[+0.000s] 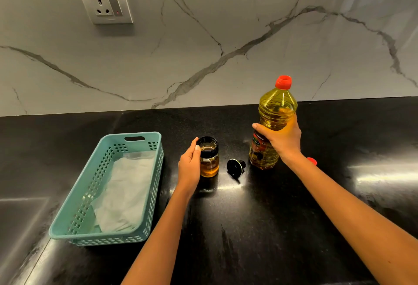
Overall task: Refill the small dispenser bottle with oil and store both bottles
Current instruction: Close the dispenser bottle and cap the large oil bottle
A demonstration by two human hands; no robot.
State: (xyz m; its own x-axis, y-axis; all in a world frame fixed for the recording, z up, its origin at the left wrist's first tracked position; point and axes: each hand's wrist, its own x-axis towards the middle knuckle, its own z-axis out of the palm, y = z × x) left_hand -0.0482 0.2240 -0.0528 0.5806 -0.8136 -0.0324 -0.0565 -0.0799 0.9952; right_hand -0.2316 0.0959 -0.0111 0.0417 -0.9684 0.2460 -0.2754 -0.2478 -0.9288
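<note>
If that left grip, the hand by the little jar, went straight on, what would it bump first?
The left grip would meet the small dispenser bottle at once; its thumb already touches the rim. Beyond looks like bare countertop, then the marble wall, though depth is unclear.

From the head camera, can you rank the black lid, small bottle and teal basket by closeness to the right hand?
1. Black lid: on the counter, just left of the right hand holding the large oil bottle.
2. Small bottle: further left, gripped by the left hand.
3. Teal basket: farthest, at the left.
</note>
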